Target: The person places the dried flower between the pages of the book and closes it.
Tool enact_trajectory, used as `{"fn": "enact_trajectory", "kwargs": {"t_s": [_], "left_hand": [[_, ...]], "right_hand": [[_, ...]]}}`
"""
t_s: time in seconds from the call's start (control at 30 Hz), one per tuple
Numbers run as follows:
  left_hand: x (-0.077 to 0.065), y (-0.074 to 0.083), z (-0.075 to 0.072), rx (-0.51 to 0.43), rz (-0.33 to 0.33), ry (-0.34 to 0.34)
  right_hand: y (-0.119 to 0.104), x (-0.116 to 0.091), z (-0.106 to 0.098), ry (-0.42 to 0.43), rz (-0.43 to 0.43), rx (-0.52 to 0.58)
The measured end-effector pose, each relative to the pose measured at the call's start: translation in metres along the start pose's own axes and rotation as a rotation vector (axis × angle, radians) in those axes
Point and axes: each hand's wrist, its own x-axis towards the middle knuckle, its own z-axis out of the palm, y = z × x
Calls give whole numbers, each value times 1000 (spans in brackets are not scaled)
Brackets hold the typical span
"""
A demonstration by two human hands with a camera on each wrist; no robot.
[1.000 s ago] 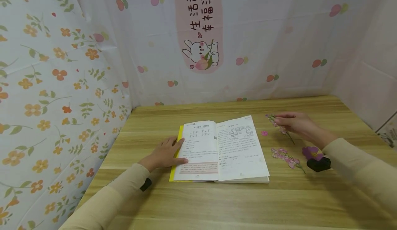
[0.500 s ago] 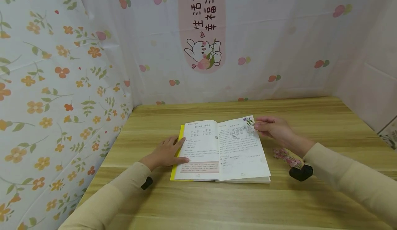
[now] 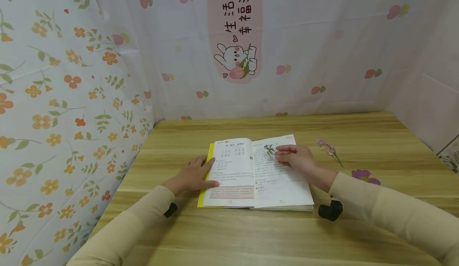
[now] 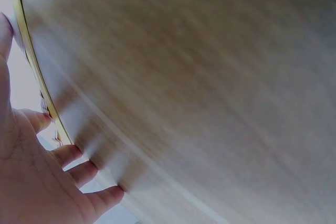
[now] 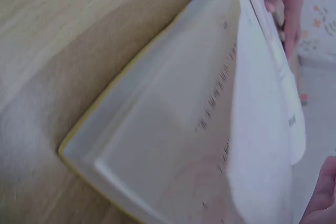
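Note:
An open book (image 3: 229, 166) with a yellow cover lies on the wooden table. My left hand (image 3: 191, 176) rests along its left edge, thumb on the page and fingers over the yellow border; the left wrist view shows the fingertips (image 4: 113, 195) past that edge. My right hand (image 3: 299, 160) pinches a small sprig of flowers (image 3: 269, 149), green with purplish blooms, over the upper part of the right page. Whether the sprig touches the paper I cannot tell. In the right wrist view the held sprig is out of sight, and a page (image 5: 262, 129) stands curved up from the book.
A pink flower sprig (image 3: 330, 149) lies right of the book. Nearer the right forearm is a purple flower (image 3: 363, 175), partly hidden by the sleeve. Dark devices sit under both wrists, one at the right wrist (image 3: 330, 210). A printed curtain (image 3: 305, 58) stands behind the table.
My right hand has moved left from beside the book to over the right page, carrying the sprig it picked up. The left hand stays on the book's left edge.

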Motion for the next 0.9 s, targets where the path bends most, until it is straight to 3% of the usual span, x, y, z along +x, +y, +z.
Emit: {"fn": "enact_trajectory", "kwargs": {"t_s": [0.5,0.73,0.9], "left_hand": [[0,-2,0,-9,9,-6],[0,-1,0,-7,9,-8],[0,-1,0,-14,9,-8]], "right_hand": [[19,5,30,42,14,-81],[27,12,35,63,8,-132],[29,13,36,34,19,-165]]}}
